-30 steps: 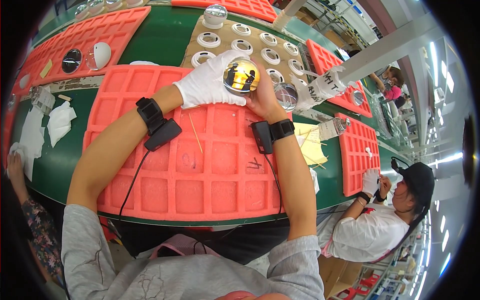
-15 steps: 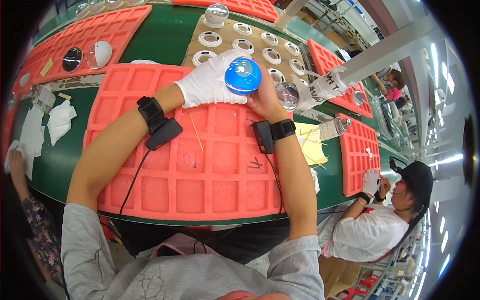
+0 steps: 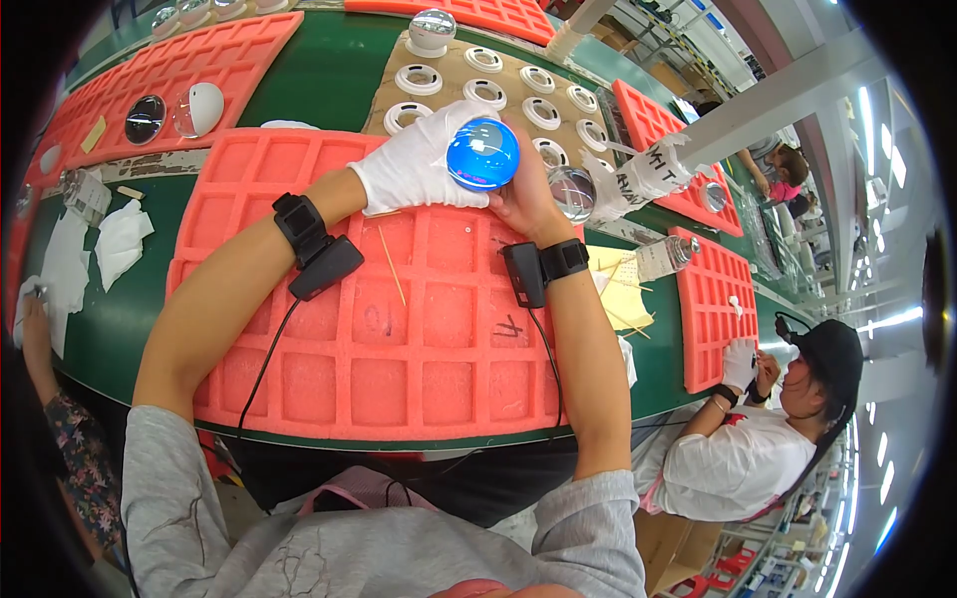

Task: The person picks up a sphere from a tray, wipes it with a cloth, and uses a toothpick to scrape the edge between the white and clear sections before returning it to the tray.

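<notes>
A glossy blue ball (image 3: 483,154) is held up between my hands, above the far edge of the red foam tray (image 3: 374,342). My left hand (image 3: 419,164), in a white glove, closes round the ball's left side. My bare right hand (image 3: 530,189) grips it from the right, its fingertips partly hidden behind the ball. A clear dome (image 3: 572,192) sits just right of that hand. Beyond the ball, several white rings (image 3: 485,92) lie on a brown board (image 3: 454,75). One thin wooden stick (image 3: 392,264) rests across the foam tray.
A taped post (image 3: 648,179) slants up on the right. Near it stand a bottle (image 3: 666,257) and yellow paper (image 3: 620,289) with sticks. Another foam tray (image 3: 249,60) lies far left, holding a white ball-shaped part (image 3: 204,108). A co-worker (image 3: 748,429) sits at right; another person's arm (image 3: 38,349) reaches in from the left.
The ball has turned slightly in my hands, and a small purplish patch now shows near its lower edge. My arms have hardly moved. The hand at far left has shifted a little.
</notes>
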The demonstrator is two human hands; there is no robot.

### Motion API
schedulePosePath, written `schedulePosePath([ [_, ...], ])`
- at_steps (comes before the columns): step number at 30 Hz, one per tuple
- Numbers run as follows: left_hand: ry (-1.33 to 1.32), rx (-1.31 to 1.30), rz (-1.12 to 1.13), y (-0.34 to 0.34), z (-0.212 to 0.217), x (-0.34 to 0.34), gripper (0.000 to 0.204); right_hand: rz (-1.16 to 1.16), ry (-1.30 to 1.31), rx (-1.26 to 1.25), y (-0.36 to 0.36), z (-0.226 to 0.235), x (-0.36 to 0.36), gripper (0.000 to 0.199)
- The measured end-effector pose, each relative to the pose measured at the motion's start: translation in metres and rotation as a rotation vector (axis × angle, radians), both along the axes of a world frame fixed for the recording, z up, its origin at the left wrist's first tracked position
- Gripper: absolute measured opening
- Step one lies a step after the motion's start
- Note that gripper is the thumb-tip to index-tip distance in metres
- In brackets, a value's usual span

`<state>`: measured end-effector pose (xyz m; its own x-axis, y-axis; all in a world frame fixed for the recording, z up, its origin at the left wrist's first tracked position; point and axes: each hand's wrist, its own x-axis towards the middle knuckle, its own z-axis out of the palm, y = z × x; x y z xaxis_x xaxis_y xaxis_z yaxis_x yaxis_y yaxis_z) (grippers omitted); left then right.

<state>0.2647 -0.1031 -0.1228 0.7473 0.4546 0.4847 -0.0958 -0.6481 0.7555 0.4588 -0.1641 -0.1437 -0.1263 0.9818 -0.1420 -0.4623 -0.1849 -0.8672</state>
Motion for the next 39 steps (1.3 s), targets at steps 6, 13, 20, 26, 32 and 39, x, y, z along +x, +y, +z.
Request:
schedulePosePath([
  [6,-0.001,0.006,-0.006,0.002,0.003,0.003,0.082,-0.009,-0.032,-0.006,0.001,0.002,0.003,0.038],
  [13,-0.019,0.083,0.046,0.005,-0.001,0.003,0.083,-0.035,-0.028,-0.009,0.0,0.012,-0.008,0.037],
  [20,-0.019,0.074,0.048,0.001,0.001,0.001,0.085,-0.124,-0.081,-0.05,-0.005,0.018,-0.014,0.038],
  [26,-0.018,0.151,0.103,0.004,0.005,0.002,0.084,-0.04,-0.029,0.001,0.001,0.016,-0.007,0.037],
  [32,-0.071,0.185,0.117,0.006,0.016,-0.006,0.082,0.009,0.018,0.018,0.005,0.025,-0.012,0.038],
  [39,-0.054,0.318,0.167,0.009,0.047,-0.043,0.074,-0.055,0.026,-0.066,0.014,0.047,-0.05,0.04],
])
